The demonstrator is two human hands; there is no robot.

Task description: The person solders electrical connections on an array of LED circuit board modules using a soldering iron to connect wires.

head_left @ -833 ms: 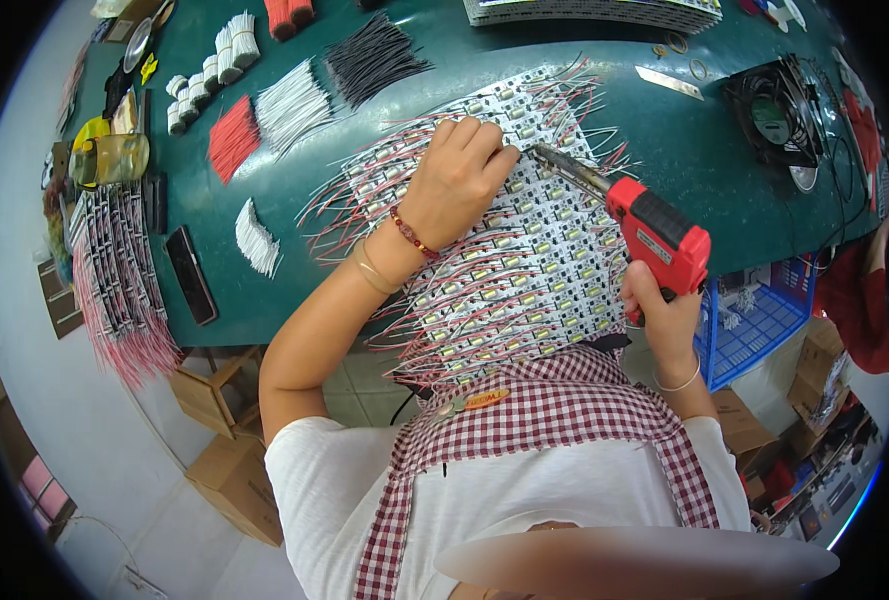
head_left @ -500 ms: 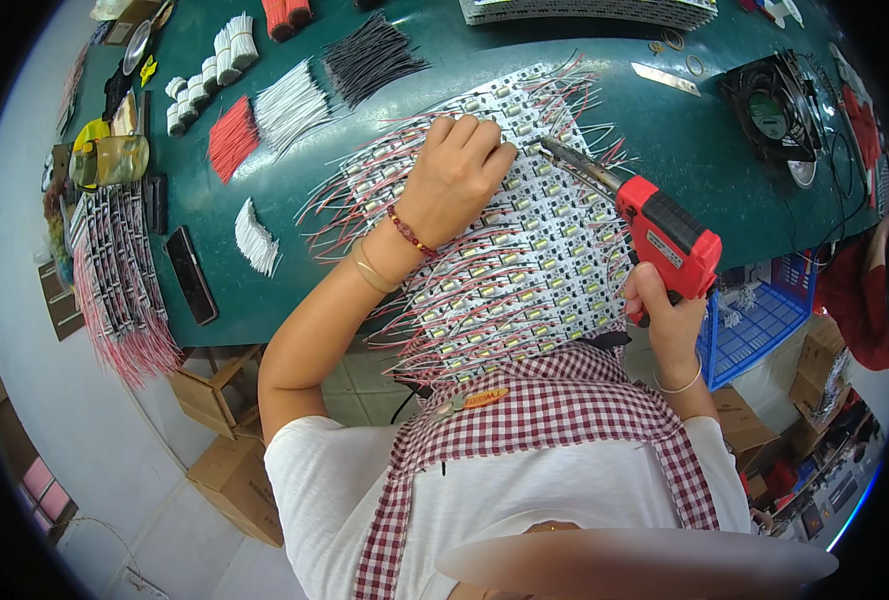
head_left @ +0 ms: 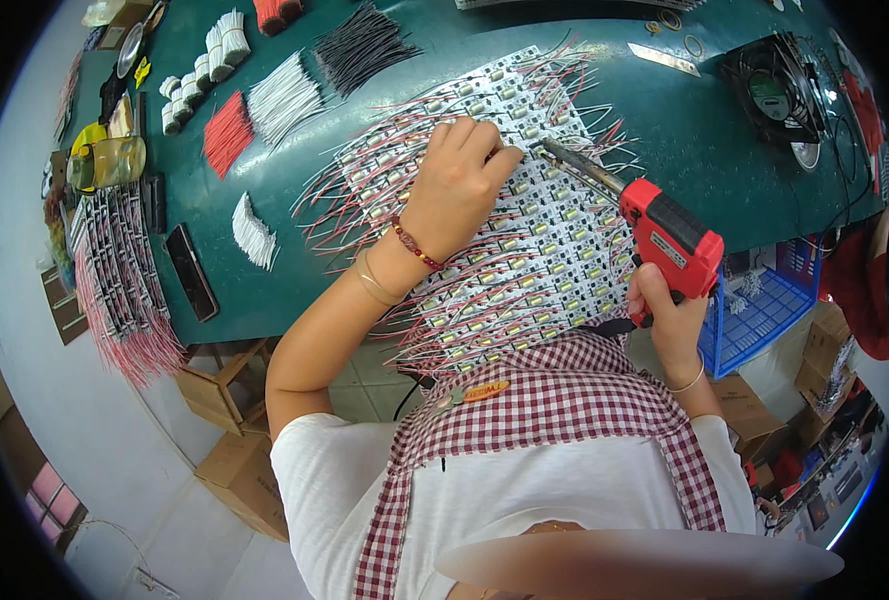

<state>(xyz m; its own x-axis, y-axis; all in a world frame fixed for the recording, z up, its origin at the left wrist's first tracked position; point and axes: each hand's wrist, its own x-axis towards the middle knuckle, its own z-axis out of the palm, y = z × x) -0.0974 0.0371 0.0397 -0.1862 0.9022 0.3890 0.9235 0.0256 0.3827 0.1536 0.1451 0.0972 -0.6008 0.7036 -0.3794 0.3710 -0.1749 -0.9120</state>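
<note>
A white panel of joined LED circuit boards [head_left: 564, 262] lies at the table's near edge, with thin red and white wires sticking out along both sides. Over its upper middle, my left hand [head_left: 461, 183] is closed, fingers curled down and thumb toward the gun's tip. What the fingertips pinch, if anything, is hidden. My right hand [head_left: 670, 318] wraps round the handle of a red and black soldering gun [head_left: 672, 240]. Its metal tip points left and comes down at the panel, just right of my left thumb.
Beyond the panel lie black wires [head_left: 364, 47], white wires [head_left: 284, 98] and red wires [head_left: 228, 134]. Short white wires [head_left: 254, 232] and a phone [head_left: 192, 272] lie left. A fan [head_left: 769, 95] stands right, above a blue crate [head_left: 764, 320]. Wired strips [head_left: 124, 270] hang at the left edge.
The view has shifted slightly. Both hands stay nearly in place over the panel, and the soldering gun's tip remains close beside my left thumb.
</note>
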